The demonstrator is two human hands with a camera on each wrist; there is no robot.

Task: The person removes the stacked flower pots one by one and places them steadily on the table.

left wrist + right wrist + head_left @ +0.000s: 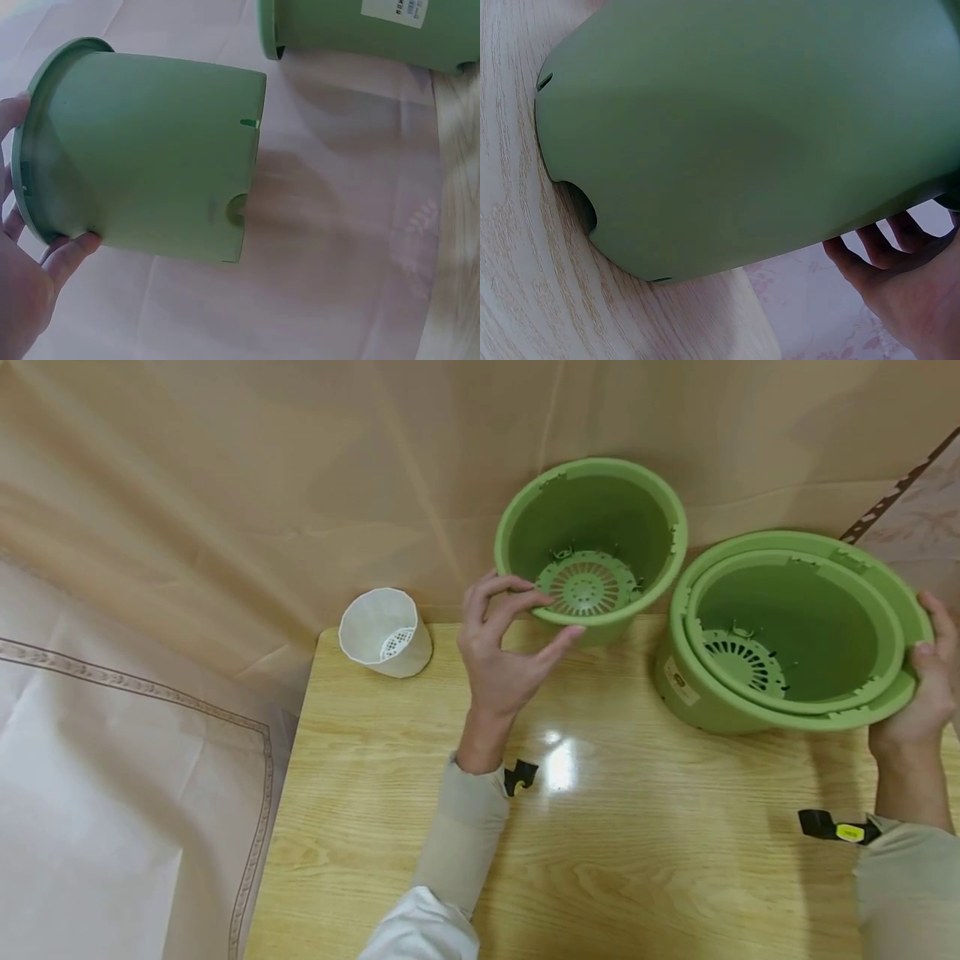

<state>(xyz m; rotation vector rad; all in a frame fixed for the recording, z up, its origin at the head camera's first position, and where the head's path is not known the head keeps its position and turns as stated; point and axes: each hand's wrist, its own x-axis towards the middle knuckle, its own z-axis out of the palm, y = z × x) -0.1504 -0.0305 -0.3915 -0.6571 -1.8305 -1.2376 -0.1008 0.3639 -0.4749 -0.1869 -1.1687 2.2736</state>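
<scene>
While both my forearms reach forward over the wooden table [420, 827], the entries stand as follows.

Left hand [501, 652]: wrist raised, palm turned toward the far edge, fingers curled and spread. Thumb and fingertips pinch the near rim of the single green pot [592, 547], which is tilted on its side with its mouth facing me, its perforated base insert showing. From the left wrist view the fingertips [71, 251] sit under the rim flange, and the pot's wall [157, 150] is bare of the hand.

Right hand [926, 689]: wrist at the table's right edge, fingers wrapped round the far-right rim of the nested green pots [795, 627], one pot seated inside a larger one. The pair leans toward me, its base resting on the table. From the right wrist view my fingers [877, 251] curl beneath the rim.

Also present: a white slotted cup [384, 632], lying tilted at the table's back left corner, well apart from both hands; a beige cloth backdrop [225, 485] behind.
</scene>
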